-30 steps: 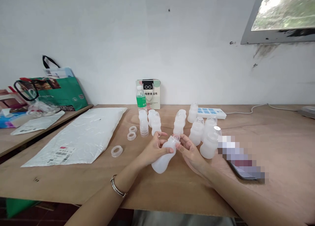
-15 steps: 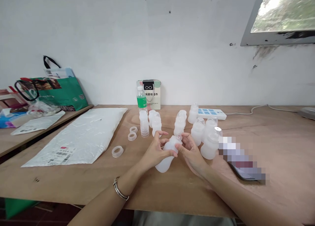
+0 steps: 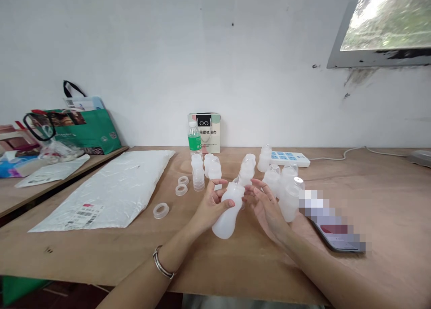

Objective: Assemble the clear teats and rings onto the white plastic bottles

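My left hand is wrapped round a translucent white baby bottle, which leans with its uncapped neck up and to the right. Just right of that neck is my right hand, its fingers apart and slightly curled. A small clear piece shows between the bottle and the right fingers; whether the hand touches it I cannot tell. Behind my hands stand several more baby bottles, among them a stacked-looking one and a capped one. Clear collar rings lie on the left.
A white plastic mailer covers the left of the wooden table. At the back stand a green-labelled water bottle, a paper bag and a power strip. A phone lies at right, beside the capped bottle.
My right hand has drawn back from the neck of the bottle, and the clear part that was at its top is off. My left hand keeps its hold.
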The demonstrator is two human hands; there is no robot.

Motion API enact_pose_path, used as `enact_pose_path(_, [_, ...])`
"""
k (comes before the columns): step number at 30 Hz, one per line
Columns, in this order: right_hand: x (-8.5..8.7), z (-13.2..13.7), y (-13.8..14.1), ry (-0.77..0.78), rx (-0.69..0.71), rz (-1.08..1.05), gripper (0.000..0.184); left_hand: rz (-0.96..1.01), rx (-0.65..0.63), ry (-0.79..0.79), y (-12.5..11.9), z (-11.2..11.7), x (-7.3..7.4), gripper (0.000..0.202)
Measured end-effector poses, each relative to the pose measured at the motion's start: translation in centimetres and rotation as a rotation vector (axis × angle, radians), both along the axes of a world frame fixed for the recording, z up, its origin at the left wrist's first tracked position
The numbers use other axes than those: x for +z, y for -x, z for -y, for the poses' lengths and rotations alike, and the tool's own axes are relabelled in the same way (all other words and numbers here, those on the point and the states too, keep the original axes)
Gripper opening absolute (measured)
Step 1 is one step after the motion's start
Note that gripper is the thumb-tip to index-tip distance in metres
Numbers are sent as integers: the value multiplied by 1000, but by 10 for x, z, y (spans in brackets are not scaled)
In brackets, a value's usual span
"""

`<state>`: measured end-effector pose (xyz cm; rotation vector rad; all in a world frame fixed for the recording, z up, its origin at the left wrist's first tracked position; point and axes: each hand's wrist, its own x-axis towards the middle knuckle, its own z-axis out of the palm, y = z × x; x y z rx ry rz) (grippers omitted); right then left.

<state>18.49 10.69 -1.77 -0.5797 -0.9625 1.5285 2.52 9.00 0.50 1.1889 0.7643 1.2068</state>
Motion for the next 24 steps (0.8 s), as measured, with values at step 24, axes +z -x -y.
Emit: enact_pose_path(24, [10,11,0,-54,320,0,42,188,-379,224,-9,8,-7,61])
